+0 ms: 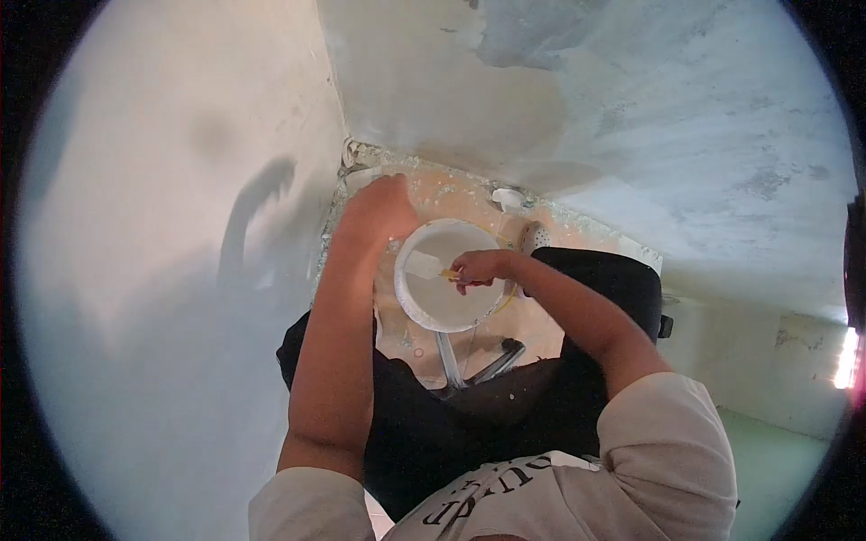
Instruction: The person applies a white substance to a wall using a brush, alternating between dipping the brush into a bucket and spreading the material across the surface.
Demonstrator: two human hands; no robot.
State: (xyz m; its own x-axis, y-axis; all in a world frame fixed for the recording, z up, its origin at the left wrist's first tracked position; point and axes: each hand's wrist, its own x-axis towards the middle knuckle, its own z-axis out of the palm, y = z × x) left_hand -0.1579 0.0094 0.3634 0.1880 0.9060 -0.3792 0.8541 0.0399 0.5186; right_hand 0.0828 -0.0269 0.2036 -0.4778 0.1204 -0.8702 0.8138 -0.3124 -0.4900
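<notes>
Left hand [386, 207] reaches out beside the pale, smooth left wall [171, 252], which carries the arm's soft shadow; the fingers curl down out of sight, so whether they grip anything cannot be told. A thin, pale flat piece [363, 178] lies just beyond it, held or loose, unclear which.

To the near right of that hand is the bucket [401, 293], round and white, its rim smeared, with pale matter inside whose wetness cannot be judged. Over its mouth is the scraper [422, 264], its broad, flat, whitish blade pointing left and its yellow handle running right, the long axis nearly crosswise with the handle end slightly nearer. The right hand [478, 268] is closed around that handle, so it is the nearer of the two to the tool; the left is beyond the rim at the far left.

Below the bucket are shiny metal legs [448, 361] on an orange-brown floor [442, 186] flecked with white. Farther right are a crumpled-looking white lump [510, 198], a perforated shoe [535, 236] and the patchy grey far wall [640, 126].
</notes>
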